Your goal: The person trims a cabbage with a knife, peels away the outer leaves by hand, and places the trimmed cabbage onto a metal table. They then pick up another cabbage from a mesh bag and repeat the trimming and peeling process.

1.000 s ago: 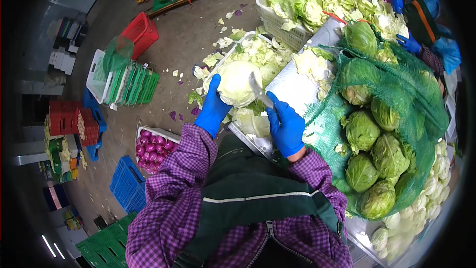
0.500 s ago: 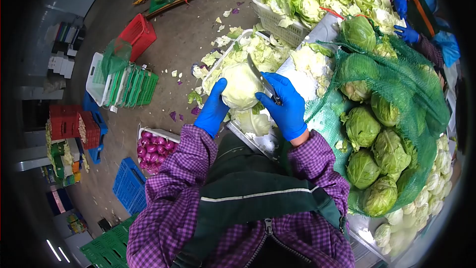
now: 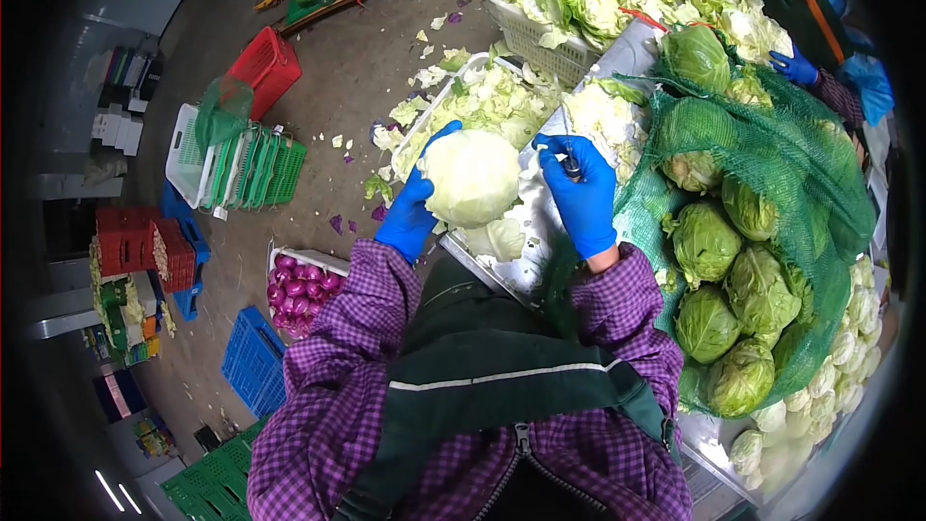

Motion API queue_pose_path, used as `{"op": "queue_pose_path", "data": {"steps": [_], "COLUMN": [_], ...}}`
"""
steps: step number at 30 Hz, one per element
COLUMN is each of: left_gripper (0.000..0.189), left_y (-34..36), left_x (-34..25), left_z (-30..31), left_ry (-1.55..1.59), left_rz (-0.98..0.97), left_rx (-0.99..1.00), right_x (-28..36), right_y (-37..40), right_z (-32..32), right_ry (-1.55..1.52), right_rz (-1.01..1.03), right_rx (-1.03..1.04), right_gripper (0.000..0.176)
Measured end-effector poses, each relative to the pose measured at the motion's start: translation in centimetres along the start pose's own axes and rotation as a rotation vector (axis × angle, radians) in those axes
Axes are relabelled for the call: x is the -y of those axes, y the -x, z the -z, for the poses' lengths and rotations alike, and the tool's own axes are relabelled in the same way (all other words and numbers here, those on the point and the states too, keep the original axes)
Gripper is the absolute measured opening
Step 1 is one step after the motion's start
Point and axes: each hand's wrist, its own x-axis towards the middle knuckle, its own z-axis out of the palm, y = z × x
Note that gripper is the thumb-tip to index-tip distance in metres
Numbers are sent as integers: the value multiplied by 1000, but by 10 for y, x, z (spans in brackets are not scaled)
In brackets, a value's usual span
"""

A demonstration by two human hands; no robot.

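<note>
The left hand (image 3: 413, 212), in a blue rubber glove, is clamped on the near-left side of a pale green round cabbage head (image 3: 473, 177), with its fingers curled up over the rim. The cabbage is held over the near edge of the grey metal worktable (image 3: 521, 275), just in front of the person's chest. Its surface is smooth, tight and whitish-green, with faint veins and no loose dark outer leaves. 1 detached pale leaf (image 3: 497, 236) lies right below it on the table.

The right hand (image 3: 584, 195), also gloved in blue, is just beside the cabbage on its right and does not touch it. It is closed round the dark handle of a knife (image 3: 572, 167); the blade cannot be made out.

Behind the cabbage stands a white plastic crate of trimmed cabbage leaves (image 3: 482, 96). To the right, a green net sack of darker untrimmed cabbages (image 3: 772, 164) sprawls across the table. At the far end, another person's blue-gloved hand (image 3: 799, 68) rests near the sack.
</note>
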Motion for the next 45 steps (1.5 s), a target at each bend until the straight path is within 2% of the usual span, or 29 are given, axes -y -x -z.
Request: {"op": "queue_pose_path", "data": {"steps": [2, 4, 5, 7, 8, 10, 11, 17, 21, 23, 24, 26, 30, 32, 33, 34, 36, 37, 38, 40, 45], "left_gripper": [102, 105, 107, 108, 108, 107, 106, 104, 104, 105, 105, 102, 97, 92, 92, 89, 86, 83, 81, 79, 72], "left_y": [-1, -6, -8, -8, -8, -7, -6, -4, -2, -3, -3, -4, -5, -6, -6, -6, -5, -3, -3, -4, -1], "left_x": [-7, -8, -8, -10, -12, -15, -16, -17, -14, -13, -12, -8, -5, -5, -4, -4, -5, -6, -6, -4, -3], "left_z": [-11, -8, -6, -3, -3, -4, -4, -1, -3, -3, -3, -1, 3, 6, 7, 7, 5, 0, -3, -2, -6], "left_ry": [-28, -53, -78, -125, -171, -233, -293, -333, -290, -312, -312, -316, -300, -314, -314, -316, -318, -306, -294, -316, -348], "left_rz": [-44, -68, -91, -93, -100, -106, -113, -121, -116, -115, -114, -137, -155, -160, -159, -157, -155, -137, -119, -120, -78], "left_rx": [60, 87, 114, 120, 128, 126, 124, 179, 161, 124, 125, 111, 51, -24, -24, -58, -93, -120, -146, -154, -183], "right_x": [-2, 2, 8, 21, 20, 16, 22, 2, 5, 6, 5, 3, 1, 4, 9, 13, 18, 17, 18, 23, 11], "right_y": [1, 4, 5, 7, 10, 15, 14, 12, 13, 15, 16, 19, 17, 16, 19, 21, 25, 27, 29, 31, 28], "right_z": [0, 2, 3, 7, 6, 3, 2, 2, 1, -2, -4, -7, -1, 2, 6, 4, -2, -7, -9, -15, -19], "right_ry": [-87, -237, -237, -440, -441, -401, -373, -412, -400, -229, -229, 22, 34, -88, -72, -72, 13, 9, 9, 211, 284], "right_rz": [-5, -248, -248, -653, -653, -569, -525, -571, -540, -416, -416, -170, -157, -209, -296, -297, -44, 23, 23, 247, 343], "right_rx": [-25, 26, 26, 308, 305, 309, 268, 235, 193, 98, 97, 5, -67, -21, 52, 52, 122, 136, 137, 111, 90], "right_gripper": [15, 21, 21, 30, 30, 38, 31, 16, 16, 15, 15, 15, 14, 14, 17, 17, 27, 37, 37, 42, 36]}}
